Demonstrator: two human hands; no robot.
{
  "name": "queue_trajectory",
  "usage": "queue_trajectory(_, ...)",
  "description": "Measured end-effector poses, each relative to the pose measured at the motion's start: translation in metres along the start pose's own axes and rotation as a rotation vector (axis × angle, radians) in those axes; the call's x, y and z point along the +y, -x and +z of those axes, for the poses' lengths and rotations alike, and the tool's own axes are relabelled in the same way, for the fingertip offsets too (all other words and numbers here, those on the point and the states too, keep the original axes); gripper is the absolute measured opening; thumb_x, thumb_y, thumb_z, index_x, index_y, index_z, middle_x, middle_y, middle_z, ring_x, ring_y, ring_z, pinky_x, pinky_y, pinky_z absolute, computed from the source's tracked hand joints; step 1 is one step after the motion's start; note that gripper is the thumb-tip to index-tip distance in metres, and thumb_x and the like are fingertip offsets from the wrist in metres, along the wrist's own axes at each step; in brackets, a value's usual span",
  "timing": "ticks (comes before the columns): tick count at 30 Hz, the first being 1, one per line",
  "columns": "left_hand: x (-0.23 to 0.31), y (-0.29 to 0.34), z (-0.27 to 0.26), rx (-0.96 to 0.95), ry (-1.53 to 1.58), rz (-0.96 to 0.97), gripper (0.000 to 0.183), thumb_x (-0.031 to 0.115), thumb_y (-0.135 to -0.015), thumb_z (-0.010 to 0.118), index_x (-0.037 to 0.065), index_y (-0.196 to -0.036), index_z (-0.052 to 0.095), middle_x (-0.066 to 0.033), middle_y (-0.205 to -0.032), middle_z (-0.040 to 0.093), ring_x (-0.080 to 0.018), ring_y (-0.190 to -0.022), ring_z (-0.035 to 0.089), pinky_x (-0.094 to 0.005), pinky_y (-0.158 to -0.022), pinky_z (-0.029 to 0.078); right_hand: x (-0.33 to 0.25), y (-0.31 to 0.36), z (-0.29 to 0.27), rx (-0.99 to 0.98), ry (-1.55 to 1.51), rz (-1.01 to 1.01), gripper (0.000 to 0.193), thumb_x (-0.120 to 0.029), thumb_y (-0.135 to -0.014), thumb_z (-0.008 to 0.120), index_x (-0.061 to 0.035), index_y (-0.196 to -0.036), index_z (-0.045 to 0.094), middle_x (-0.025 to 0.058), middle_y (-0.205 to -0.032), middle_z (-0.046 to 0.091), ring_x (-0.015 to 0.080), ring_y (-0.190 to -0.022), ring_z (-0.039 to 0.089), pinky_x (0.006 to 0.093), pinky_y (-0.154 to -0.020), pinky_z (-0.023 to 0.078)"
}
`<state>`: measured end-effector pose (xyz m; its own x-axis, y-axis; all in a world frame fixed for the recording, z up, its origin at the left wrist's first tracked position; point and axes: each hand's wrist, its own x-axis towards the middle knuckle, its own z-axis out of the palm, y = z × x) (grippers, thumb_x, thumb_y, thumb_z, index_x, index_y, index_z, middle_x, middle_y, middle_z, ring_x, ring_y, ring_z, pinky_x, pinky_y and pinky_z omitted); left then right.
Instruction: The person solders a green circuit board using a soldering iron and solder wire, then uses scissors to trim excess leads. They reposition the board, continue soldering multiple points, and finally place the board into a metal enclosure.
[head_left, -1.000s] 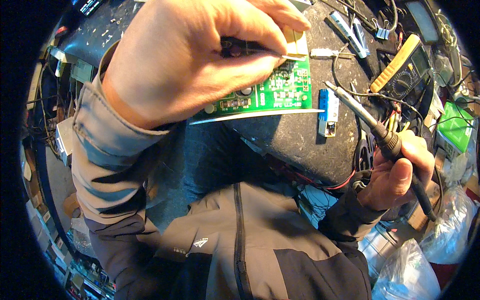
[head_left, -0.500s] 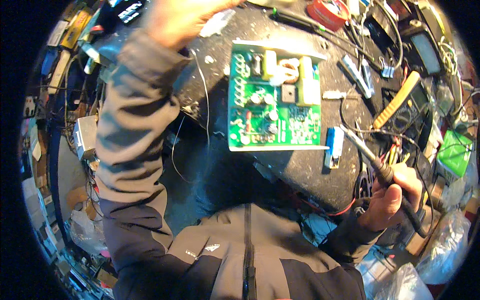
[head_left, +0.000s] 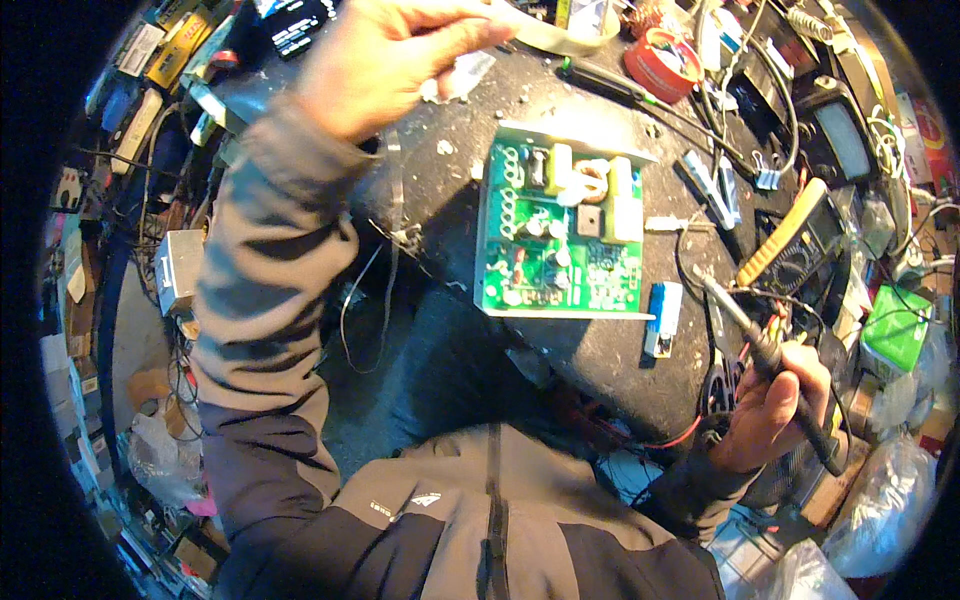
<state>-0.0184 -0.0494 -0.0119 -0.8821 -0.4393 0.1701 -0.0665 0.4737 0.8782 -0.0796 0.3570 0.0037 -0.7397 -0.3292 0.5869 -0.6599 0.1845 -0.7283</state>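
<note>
My right hand [head_left: 775,410] grips a soldering iron [head_left: 765,350], its metal tip pointing up and left, apart from the board. A green circuit board [head_left: 575,250] with yellow parts and a copper coil lies in a light metal tray [head_left: 560,315] on the dark bench. Beyond its far left corner, my left hand [head_left: 400,65] is raised, thumb and fingers pressed together. What they pinch cannot be made out; a pale curved strip [head_left: 560,40] shows beside the fingertips. A small blue-and-white block [head_left: 661,320] sits between the board and the iron.
A red spool [head_left: 663,65] and a black-and-green pen-like tool [head_left: 605,78] lie at the far side. Rightward are an orange-handled tool [head_left: 783,235], a binder clip [head_left: 768,178], cables and a green box [head_left: 897,328]. A thin loose wire [head_left: 345,330] hangs past the bench edge.
My left hand has come further into view, its thumb and fingers now visibly pressed together. The board and bench appear shifted lower in the picture. My right hand still holds the soldering iron.
</note>
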Motion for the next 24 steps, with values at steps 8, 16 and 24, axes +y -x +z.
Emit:
queue_trajectory(8, 0.076, 0.087, 0.017, -0.099, 0.274, -0.061, 0.029, 0.020, -0.084, 0.064, 0.004, -0.106, 0.053, 0.0045, -0.087, 0.047, -0.0027, -0.074, 0.037, -0.0195, -0.066, 0.026, -0.006, 0.002, 0.007, 0.028, -0.128, 0.025, 0.052, -0.043, -0.091, 0.069, 0.0000, -0.116, 0.055, 0.0134, -0.084, 0.057, 0.0127, -0.049, 0.049, 0.0232, -0.044, 0.037)
queue_trajectory(16, 0.082, 0.115, 0.052, 0.030, 0.168, 0.066, 0.008, 0.002, -0.093, 0.056, 0.005, -0.087, 0.052, 0.0026, -0.078, 0.045, -0.0054, -0.071, 0.039, -0.0206, -0.065, 0.030, -0.012, 0.005, 0.012, 0.032, -0.156, 0.127, 0.045, -0.031, -0.089, 0.071, 0.0014, -0.115, 0.053, 0.0136, -0.079, 0.059, 0.0146, -0.050, 0.053, 0.0248, -0.047, 0.039)
queue_trajectory(24, 0.061, 0.126, 0.034, 0.225, 0.224, 0.068, 0.008, 0.003, -0.091, 0.065, 0.002, -0.086, 0.059, 0.0037, -0.075, 0.057, -0.0005, -0.064, 0.047, -0.0171, -0.059, 0.036, -0.004, 0.007, 0.008, 0.067, -0.116, 0.122, 0.047, -0.038, -0.092, 0.067, 0.0003, -0.115, 0.053, 0.0127, -0.077, 0.058, 0.0138, -0.050, 0.050, 0.0250, -0.047, 0.038)
